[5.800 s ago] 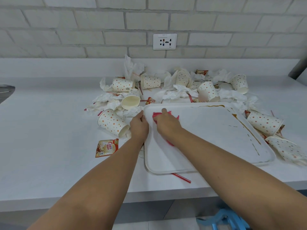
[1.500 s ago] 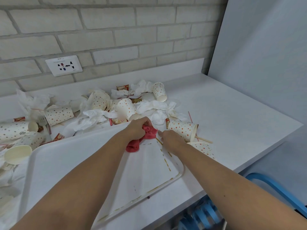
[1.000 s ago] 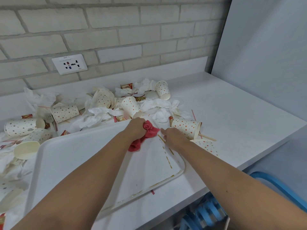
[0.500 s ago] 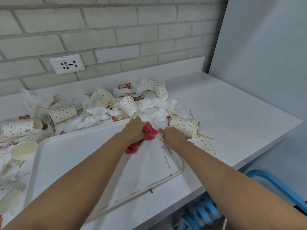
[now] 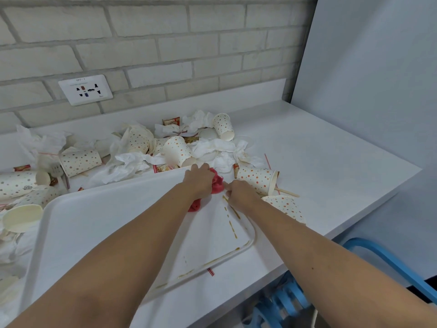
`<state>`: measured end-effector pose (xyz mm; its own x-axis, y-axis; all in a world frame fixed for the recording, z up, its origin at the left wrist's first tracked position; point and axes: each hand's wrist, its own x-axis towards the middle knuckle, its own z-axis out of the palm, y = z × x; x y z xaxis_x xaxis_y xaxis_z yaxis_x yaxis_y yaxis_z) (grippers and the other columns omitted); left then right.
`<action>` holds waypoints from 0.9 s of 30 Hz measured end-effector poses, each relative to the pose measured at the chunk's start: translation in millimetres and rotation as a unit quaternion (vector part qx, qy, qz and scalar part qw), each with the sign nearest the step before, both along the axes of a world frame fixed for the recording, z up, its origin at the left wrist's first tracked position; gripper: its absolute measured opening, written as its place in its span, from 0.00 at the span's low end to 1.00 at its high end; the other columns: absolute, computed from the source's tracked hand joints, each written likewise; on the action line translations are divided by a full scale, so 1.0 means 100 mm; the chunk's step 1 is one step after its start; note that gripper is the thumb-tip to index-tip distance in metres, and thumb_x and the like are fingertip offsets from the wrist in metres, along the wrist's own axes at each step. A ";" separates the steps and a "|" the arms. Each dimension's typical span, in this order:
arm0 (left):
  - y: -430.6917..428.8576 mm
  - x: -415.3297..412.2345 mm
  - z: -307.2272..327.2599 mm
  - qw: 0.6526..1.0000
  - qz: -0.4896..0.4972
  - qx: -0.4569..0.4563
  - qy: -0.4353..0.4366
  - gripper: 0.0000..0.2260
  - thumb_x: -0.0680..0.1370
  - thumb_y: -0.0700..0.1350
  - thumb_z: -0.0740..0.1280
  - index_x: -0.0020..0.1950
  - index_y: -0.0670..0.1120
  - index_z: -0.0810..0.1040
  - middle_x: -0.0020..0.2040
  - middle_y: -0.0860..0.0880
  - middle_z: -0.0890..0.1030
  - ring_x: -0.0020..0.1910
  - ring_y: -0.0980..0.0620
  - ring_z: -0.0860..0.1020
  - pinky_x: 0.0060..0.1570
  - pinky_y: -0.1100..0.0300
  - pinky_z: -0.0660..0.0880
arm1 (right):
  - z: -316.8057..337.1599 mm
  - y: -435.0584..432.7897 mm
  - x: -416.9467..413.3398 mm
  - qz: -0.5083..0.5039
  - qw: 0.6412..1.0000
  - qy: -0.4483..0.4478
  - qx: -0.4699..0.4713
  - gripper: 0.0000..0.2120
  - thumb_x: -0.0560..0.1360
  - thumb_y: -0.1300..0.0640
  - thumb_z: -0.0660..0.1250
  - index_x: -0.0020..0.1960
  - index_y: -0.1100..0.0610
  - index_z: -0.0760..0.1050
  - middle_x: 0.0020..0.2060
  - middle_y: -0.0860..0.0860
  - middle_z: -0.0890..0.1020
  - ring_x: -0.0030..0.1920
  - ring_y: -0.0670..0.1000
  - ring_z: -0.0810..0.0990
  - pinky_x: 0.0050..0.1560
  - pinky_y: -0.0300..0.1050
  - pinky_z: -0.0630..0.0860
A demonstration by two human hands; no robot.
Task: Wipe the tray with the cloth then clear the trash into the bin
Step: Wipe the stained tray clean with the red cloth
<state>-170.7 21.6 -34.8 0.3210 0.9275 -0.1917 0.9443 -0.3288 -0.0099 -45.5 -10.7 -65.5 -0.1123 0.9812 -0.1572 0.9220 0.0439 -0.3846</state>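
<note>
At the centre of the frame, a flat white plastic tray (image 5: 113, 223) with rounded corners and a low raised rim lies on the pale matte surface (image 5: 326, 162). Its long axis runs from the left edge towards the centre right, rising slightly. Thin brown streaks line its right and near rims.

At the tray's far right corner, the left hand (image 5: 199, 179) has its fingers curled round a bunched red cloth (image 5: 217, 183), soft and crumpled, which sits on the tray floor. The right hand (image 5: 240, 191) rests just beside it with its fingers bent against the rim. I cannot tell whether they grip it.

Behind the tray, across the upper left and centre, spreads the trash. There are dotted paper cups (image 5: 257, 179) tipped on their sides, crumpled white tissues (image 5: 127, 164) and small glossy sachets (image 5: 170, 121). One cup at the left edge (image 5: 21, 217) turns its cream inside to the viewer. A red-striped straw (image 5: 210, 272) pokes out from under the tray's near rim.

A white socket plate (image 5: 85, 89) sits on the rough grey brick wall (image 5: 165, 43). Blue plastic furniture (image 5: 383, 256) shows at the lower right.
</note>
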 end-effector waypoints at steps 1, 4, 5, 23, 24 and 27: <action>-0.04 -0.01 -0.02 1.000 -0.015 -0.001 -0.003 0.15 0.78 0.44 0.61 0.65 0.44 0.72 0.66 0.45 0.66 0.62 0.42 0.65 0.56 0.51 0.66 | -0.01 0.00 -0.01 -0.015 1.000 0.010 0.001 0.15 0.81 0.60 0.54 0.63 0.59 0.74 0.45 0.54 0.76 0.50 0.55 0.77 0.45 0.45 0.69; -0.20 -0.06 -0.06 0.998 -0.056 -0.006 -0.012 0.19 0.77 0.41 0.63 0.68 0.49 0.70 0.67 0.48 0.66 0.61 0.43 0.65 0.52 0.55 0.62 | 0.00 0.01 -0.01 -0.039 0.998 0.055 -0.016 0.14 0.81 0.57 0.56 0.56 0.63 0.77 0.48 0.57 0.80 0.48 0.56 0.79 0.46 0.47 0.72; -0.26 -0.08 -0.07 0.998 -0.069 -0.007 -0.012 0.20 0.77 0.41 0.63 0.70 0.51 0.69 0.67 0.49 0.66 0.61 0.44 0.65 0.51 0.56 0.60 | 0.00 0.01 0.00 -0.039 0.997 0.062 -0.018 0.14 0.81 0.56 0.57 0.55 0.64 0.78 0.46 0.57 0.80 0.45 0.54 0.77 0.44 0.46 0.71; -0.72 0.05 -0.03 0.996 -0.081 0.025 0.009 0.17 0.80 0.43 0.57 0.69 0.47 0.69 0.66 0.47 0.66 0.62 0.42 0.65 0.54 0.53 0.64 | 0.11 0.02 0.05 -0.023 0.995 0.089 -0.044 0.15 0.78 0.63 0.57 0.60 0.65 0.78 0.54 0.60 0.82 0.46 0.53 0.76 0.41 0.42 0.69; -0.74 0.05 -0.03 0.995 -0.090 0.026 0.013 0.17 0.80 0.43 0.56 0.69 0.47 0.69 0.66 0.47 0.66 0.61 0.42 0.65 0.53 0.54 0.63 | 0.11 0.02 0.05 -0.023 0.994 0.091 -0.047 0.15 0.77 0.64 0.57 0.59 0.66 0.78 0.53 0.61 0.82 0.45 0.53 0.75 0.41 0.43 0.68; -0.82 0.02 -0.04 0.990 -0.139 0.021 0.004 0.18 0.81 0.42 0.55 0.70 0.51 0.68 0.67 0.50 0.66 0.59 0.44 0.65 0.49 0.56 0.60 | 0.11 0.02 0.05 -0.020 0.995 0.087 -0.051 0.16 0.76 0.65 0.58 0.60 0.65 0.78 0.54 0.62 0.81 0.47 0.53 0.76 0.43 0.43 0.68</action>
